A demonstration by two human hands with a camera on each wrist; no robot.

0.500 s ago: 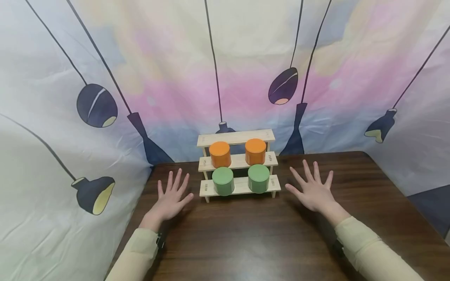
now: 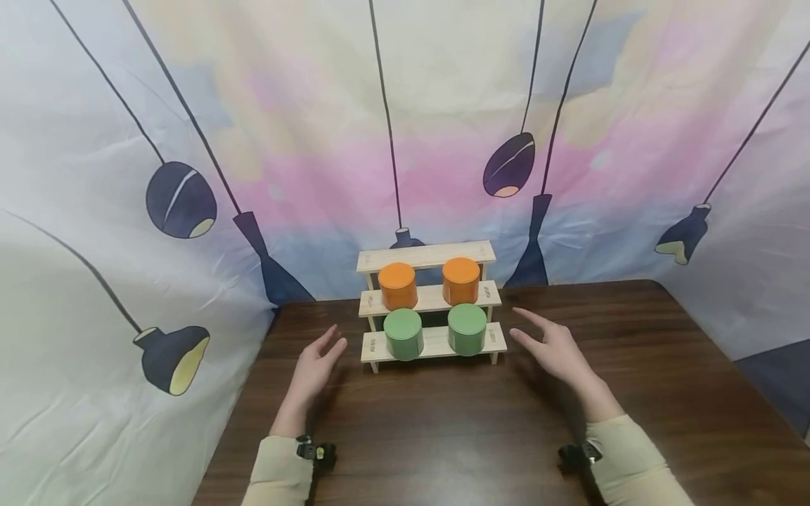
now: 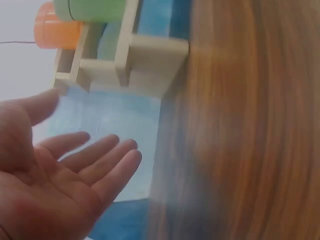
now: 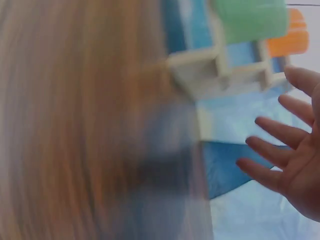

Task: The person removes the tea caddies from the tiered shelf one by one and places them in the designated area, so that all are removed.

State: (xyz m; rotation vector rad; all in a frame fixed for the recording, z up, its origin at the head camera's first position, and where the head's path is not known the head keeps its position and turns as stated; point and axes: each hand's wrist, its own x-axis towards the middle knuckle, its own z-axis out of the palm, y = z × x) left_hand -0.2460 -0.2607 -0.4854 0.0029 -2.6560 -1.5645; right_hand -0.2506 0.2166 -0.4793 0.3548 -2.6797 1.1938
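Observation:
A three-step wooden rack (image 2: pixel 434 344) stands on the dark table. On its lowest step are two green tins (image 2: pixel 403 334) side by side, and on the middle step two orange tins (image 2: pixel 397 286); the top step is bare. To the left of the rack is my left hand (image 2: pixel 314 369), palm turned inward, holding nothing. My right hand (image 2: pixel 557 351) is at the rack's right side, thumb and index finger extended toward the rack without touching it. Both wrist views show relaxed, spread fingers, apart from the wood and the tins.
The brown wood table (image 2: pixel 443 436) reaches back to a hanging cloth (image 2: pixel 304 140) printed with dark lamps, which encloses the back and sides. Each wrist carries a small black camera (image 2: pixel 324 457) on a strap.
Both hands have turned from palms down with fingers spread wide to palms facing inward. The rack and tins keep their places; the whole view has shifted slightly.

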